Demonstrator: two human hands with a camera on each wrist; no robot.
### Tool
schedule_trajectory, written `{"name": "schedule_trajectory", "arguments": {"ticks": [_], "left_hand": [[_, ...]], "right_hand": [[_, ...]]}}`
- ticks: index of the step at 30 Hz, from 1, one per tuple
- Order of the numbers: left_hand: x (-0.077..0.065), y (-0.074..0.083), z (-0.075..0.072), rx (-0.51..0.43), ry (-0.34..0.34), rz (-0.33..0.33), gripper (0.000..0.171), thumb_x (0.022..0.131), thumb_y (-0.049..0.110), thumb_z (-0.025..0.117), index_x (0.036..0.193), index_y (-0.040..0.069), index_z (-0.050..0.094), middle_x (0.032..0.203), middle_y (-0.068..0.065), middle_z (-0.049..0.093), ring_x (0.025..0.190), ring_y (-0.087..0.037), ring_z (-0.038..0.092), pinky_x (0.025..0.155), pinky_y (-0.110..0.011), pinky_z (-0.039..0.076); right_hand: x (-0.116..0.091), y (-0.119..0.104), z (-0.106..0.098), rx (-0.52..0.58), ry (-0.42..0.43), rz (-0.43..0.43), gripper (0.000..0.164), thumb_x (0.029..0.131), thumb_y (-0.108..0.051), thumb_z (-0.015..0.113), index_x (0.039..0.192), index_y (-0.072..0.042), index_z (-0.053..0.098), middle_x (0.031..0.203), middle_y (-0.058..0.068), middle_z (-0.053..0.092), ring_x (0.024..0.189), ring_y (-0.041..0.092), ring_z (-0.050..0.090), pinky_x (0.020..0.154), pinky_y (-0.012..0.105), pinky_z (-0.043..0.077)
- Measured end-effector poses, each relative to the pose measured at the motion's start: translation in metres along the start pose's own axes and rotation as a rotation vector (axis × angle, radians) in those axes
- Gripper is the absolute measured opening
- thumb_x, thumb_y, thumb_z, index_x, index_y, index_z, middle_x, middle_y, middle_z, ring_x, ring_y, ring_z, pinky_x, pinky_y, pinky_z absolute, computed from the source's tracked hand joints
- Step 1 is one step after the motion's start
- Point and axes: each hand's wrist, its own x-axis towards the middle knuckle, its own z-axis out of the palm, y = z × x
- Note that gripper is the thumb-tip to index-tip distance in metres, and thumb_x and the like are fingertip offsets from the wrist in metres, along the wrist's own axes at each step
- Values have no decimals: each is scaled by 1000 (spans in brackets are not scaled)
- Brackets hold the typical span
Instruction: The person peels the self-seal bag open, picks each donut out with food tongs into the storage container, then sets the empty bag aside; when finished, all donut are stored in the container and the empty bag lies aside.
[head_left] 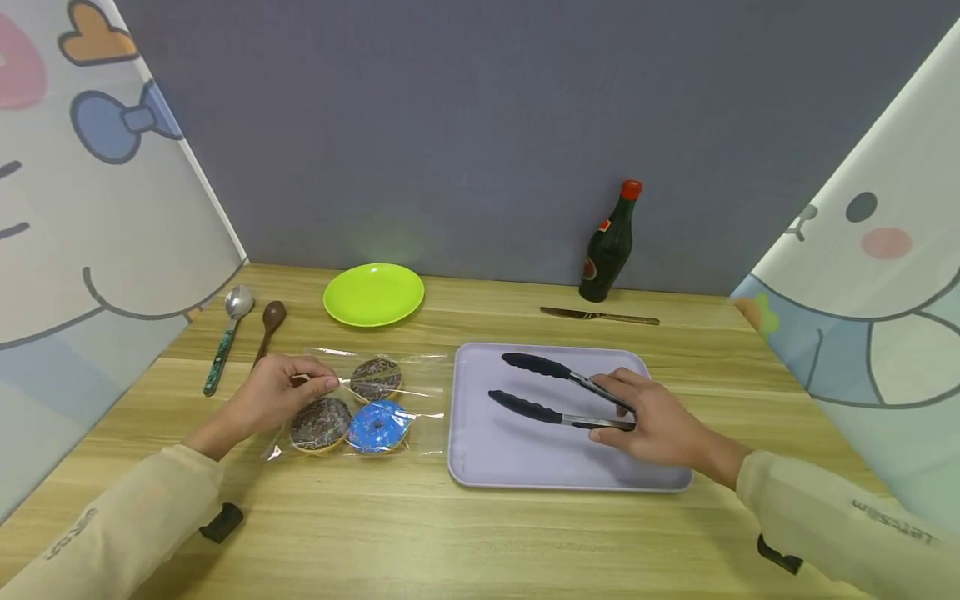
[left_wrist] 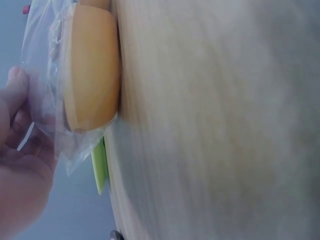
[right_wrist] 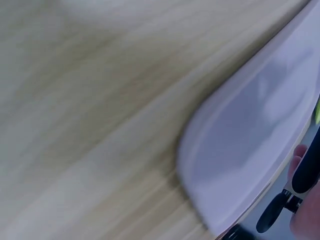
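With thumb and fingers, my left hand (head_left: 281,390) pinches the top film of a clear plastic bag (head_left: 429,392). Inside lie two chocolate doughnuts with sprinkles (head_left: 377,379) and a blue-iced doughnut (head_left: 378,427). From the left wrist, one doughnut's tan side (left_wrist: 94,70) shows through the film, close to the fingers. My right hand (head_left: 658,418) grips metal tongs with black tips (head_left: 534,364), their arms spread apart and pointing left. They hang over a pale lilac tray (head_left: 525,467), nothing between them. The right wrist view shows the tray's corner and the tongs' black end (right_wrist: 307,167).
A lime green plate (head_left: 373,295) lies behind the bag. Left of it are a metal spoon (head_left: 239,302) with a patterned handle and a brown spoon (head_left: 273,315). At the back right a dark bottle (head_left: 609,250) with a red cap stands behind a table knife (head_left: 600,316). Panels enclose the table.
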Motion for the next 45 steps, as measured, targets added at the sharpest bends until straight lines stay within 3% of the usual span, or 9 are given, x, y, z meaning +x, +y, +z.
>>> {"name": "schedule_trajectory", "arguments": {"ticks": [6, 13, 26, 45], "left_hand": [[0, 2, 0, -2, -3, -12, 6, 86, 3, 68, 84, 3, 74, 82, 0, 67, 71, -7, 60, 59, -22, 51], [0, 2, 0, -6, 1, -8, 7, 86, 1, 68, 84, 3, 73, 81, 0, 67, 69, -7, 58, 56, -21, 50], [1, 2, 2, -37, 13, 15, 6, 85, -2, 68, 82, 1, 73, 79, 0, 67, 68, -5, 58, 56, -21, 50], [-1, 3, 2, -36, 18, 17, 6, 85, -2, 68, 82, 1, 73, 80, -1, 66, 67, -8, 58, 55, -22, 51]], "right_hand": [[19, -17, 8, 29, -87, -47, 60, 79, -34, 78, 125, -2, 57, 103, 1, 56, 67, 11, 49, 60, 23, 40], [35, -29, 12, 30, -130, -81, 59, 80, -34, 76, 127, -5, 56, 107, 0, 56, 68, 9, 51, 62, 24, 42], [59, -38, 15, 13, -262, -120, 59, 82, -37, 74, 129, -5, 56, 99, -1, 54, 72, 9, 50, 64, 26, 42], [91, -47, 25, 10, -375, -202, 66, 80, -35, 76, 133, -3, 53, 111, 3, 55, 78, 15, 56, 68, 27, 45]]}}
